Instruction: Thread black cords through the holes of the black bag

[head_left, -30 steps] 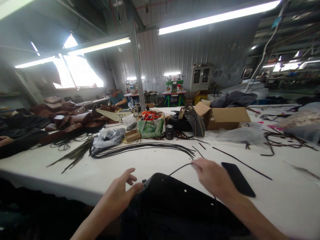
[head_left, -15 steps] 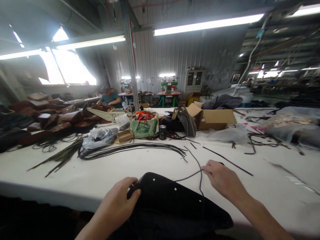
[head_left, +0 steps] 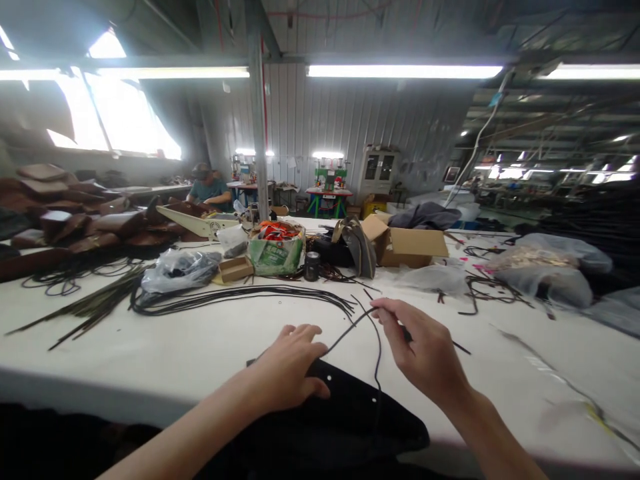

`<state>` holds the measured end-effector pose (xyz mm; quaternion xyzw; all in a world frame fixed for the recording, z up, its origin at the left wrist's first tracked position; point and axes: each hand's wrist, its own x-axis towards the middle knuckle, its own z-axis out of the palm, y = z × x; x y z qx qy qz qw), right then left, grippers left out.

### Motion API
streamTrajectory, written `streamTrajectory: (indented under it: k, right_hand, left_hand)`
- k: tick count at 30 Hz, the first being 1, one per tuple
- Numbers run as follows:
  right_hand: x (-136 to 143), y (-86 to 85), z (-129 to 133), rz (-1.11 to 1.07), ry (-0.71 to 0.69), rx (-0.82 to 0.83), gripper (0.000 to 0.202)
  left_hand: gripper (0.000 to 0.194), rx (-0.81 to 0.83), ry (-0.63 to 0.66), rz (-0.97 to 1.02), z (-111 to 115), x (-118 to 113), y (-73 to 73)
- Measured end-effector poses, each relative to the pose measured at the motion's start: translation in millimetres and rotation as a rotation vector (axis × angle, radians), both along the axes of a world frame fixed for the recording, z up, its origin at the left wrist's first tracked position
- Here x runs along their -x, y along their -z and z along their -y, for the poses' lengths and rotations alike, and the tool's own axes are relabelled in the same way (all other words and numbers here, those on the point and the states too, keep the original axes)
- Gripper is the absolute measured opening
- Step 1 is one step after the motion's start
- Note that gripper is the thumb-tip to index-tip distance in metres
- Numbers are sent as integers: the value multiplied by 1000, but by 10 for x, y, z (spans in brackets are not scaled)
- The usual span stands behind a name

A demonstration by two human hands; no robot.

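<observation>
A black panel (head_left: 350, 417) with punched holes along its upper edge lies at the table's front edge. My left hand (head_left: 290, 367) is over its upper left part, fingers bent and apart; whether its fingertips grip the panel or the cord is hidden. My right hand (head_left: 417, 343) pinches a thin dark cord (head_left: 345, 335) between thumb and forefinger, above the table and right of the panel's top. From there the cord slants down to my left hand. Another stretch of cord (head_left: 379, 347) curves down onto the panel. Something small and dark shows within my right hand.
A bundle of black cords (head_left: 240, 293) lies across the white table (head_left: 190, 353). Behind it are a small open box (head_left: 236, 269), a green bag (head_left: 277, 250), a dark can (head_left: 312, 265) and a cardboard box (head_left: 413, 245). A person (head_left: 210, 188) sits at the back left.
My left hand has moved from the panel's left edge over its top, near the cord. My right hand has moved up and left with the cord. The view has shifted slightly.
</observation>
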<state>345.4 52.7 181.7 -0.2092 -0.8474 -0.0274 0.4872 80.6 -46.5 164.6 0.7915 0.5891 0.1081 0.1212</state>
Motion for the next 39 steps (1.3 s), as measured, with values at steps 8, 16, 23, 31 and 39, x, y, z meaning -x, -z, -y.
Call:
streamTrajectory:
  k: [8,16,23,31,39]
  right_hand:
    - [32,309,-22,228,-100,172,18]
    - [663,933,78,462,-330,233,17]
    - [1007,925,-12,271,-547,341,16]
    - [1086,1100,19,336,-504,-5,12]
    - [1195,1140,10,263,-474,-3,11]
  left_hand:
    - [14,-9,-103,193,472,340,-18]
    - [27,425,-240,102,1023,400,-340]
    - [27,-102,-298,180,647,645,-282]
    - [30,221,-234,169,-92,848,168]
    - [34,200,-309,309,-179,709,264]
